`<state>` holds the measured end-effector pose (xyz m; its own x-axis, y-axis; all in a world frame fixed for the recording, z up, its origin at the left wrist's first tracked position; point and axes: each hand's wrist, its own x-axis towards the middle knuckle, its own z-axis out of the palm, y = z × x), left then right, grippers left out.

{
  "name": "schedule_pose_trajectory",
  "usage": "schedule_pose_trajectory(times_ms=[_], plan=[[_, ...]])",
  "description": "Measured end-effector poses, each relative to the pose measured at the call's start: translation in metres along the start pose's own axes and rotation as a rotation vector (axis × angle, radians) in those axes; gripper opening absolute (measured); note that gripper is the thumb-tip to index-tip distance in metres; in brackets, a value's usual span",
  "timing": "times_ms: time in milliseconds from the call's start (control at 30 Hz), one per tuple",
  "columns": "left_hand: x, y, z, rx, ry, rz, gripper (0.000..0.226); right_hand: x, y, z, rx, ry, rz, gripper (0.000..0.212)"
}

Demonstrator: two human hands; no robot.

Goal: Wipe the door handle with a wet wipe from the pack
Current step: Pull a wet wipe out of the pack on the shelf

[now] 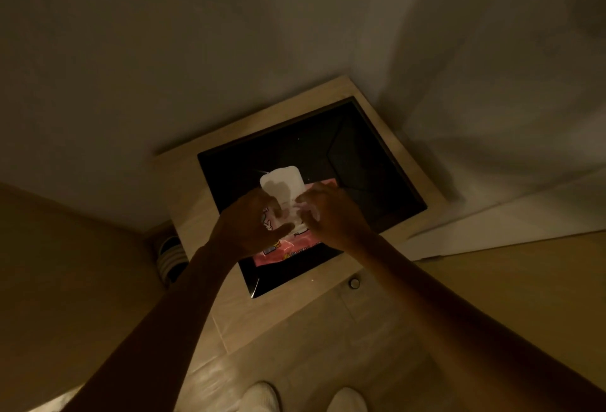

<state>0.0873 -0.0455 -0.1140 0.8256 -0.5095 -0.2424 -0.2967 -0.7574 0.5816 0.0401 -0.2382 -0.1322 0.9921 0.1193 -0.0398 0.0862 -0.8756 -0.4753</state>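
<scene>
A pink wet wipe pack [288, 249] with cartoon prints lies on a black glossy panel [360, 162] set in a wooden cabinet top. Its white flap lid [282, 182] stands folded open toward the far side. My left hand [249, 224] rests on the pack's left part, thumb stretched across it. My right hand [331, 215] pinches a white wipe [303, 215] at the pack's opening. The scene is dim. No door handle is in view.
The wooden cabinet top [183, 188] meets a pale wall behind and a white panel [492, 215] at the right. A small round knob [354, 283] sits on the cabinet front. Striped slippers [170, 254] lie on the floor at the left. My feet in white footwear [262, 395] show below.
</scene>
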Motion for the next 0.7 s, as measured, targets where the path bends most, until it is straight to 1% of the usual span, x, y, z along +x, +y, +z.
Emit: schedule_pose_trajectory(times_ms=[100,167,333,467,567,700], plan=[[-0.003,-0.004,0.002,0.021,0.017,0.011,0.041,0.003,-0.003,0.004,-0.007,-0.037,0.009,0.033],[-0.005,-0.003,0.006,0.045,0.024,0.001,0.044,0.003,-0.003,0.003,0.007,-0.032,0.009,0.033],[-0.006,0.002,0.015,0.050,0.049,-0.017,0.049,0.001,-0.001,0.002,0.018,0.008,0.000,0.022],[-0.005,0.006,0.016,0.072,0.056,0.014,0.055,0.002,-0.001,0.005,0.024,0.009,-0.005,0.013],[-0.003,0.009,0.017,0.084,0.053,-0.003,0.061,0.003,0.000,0.002,0.105,-0.013,0.027,0.012],[-0.001,0.011,0.018,0.096,0.025,-0.024,0.067,0.001,0.004,-0.013,0.279,0.010,0.151,0.014]])
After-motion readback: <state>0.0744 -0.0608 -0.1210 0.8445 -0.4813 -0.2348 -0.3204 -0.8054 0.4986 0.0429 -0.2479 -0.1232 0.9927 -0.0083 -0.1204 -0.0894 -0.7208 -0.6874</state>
